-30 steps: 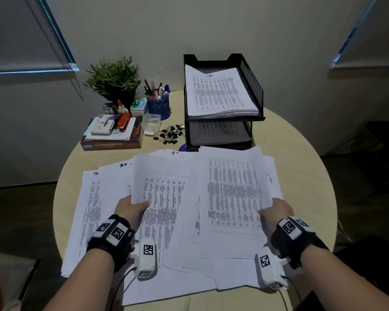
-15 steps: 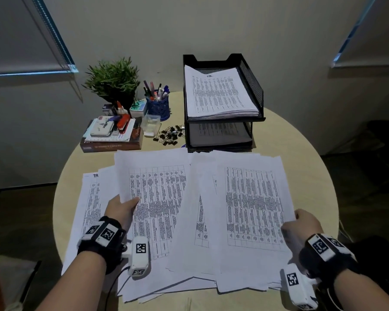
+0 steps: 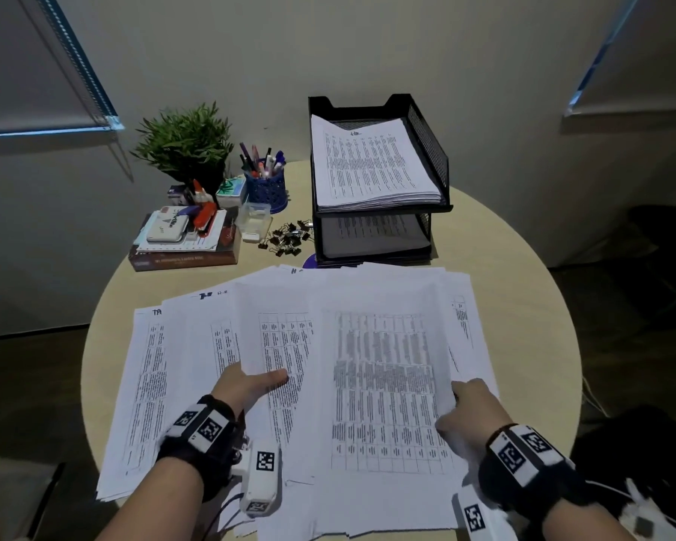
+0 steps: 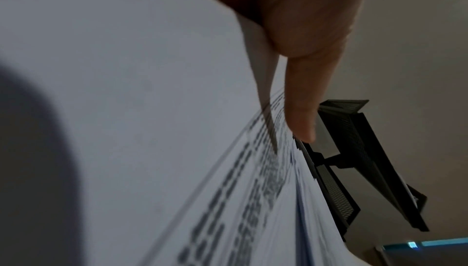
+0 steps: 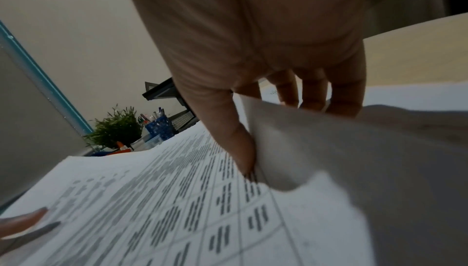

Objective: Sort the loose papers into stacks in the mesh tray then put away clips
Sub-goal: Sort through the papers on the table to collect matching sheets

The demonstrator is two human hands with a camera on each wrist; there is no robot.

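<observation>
Loose printed papers (image 3: pixel 153 365) lie fanned over the near half of the round table (image 3: pixel 523 306). My left hand (image 3: pixel 250 384) pinches a sheet (image 3: pixel 285 337) at mid-left, thumb (image 4: pixel 301 110) on top and fingers hidden beneath. At its right edge a sheet with a printed table (image 3: pixel 383 384) is gripped by my right hand (image 3: pixel 465 404), thumb (image 5: pixel 238 146) above and fingers curled under the lifted edge. The black two-tier mesh tray (image 3: pixel 430 142) stands at the back, holding a paper stack (image 3: pixel 367 165) on top and another (image 3: pixel 371 236) below. Several binder clips (image 3: pixel 287 240) lie in a pile left of the tray.
A small clear box (image 3: pixel 254 220) stands by the clips. Behind it are a blue pen cup (image 3: pixel 266 189) and a potted plant (image 3: pixel 184 146). A book (image 3: pixel 184 259) with a stapler and small items lies at back left. Bare tabletop shows at the right.
Both hands have moved toward each other, the right one leftward with its sheet, the left one rightward. The two held sheets now overlap more at the middle.
</observation>
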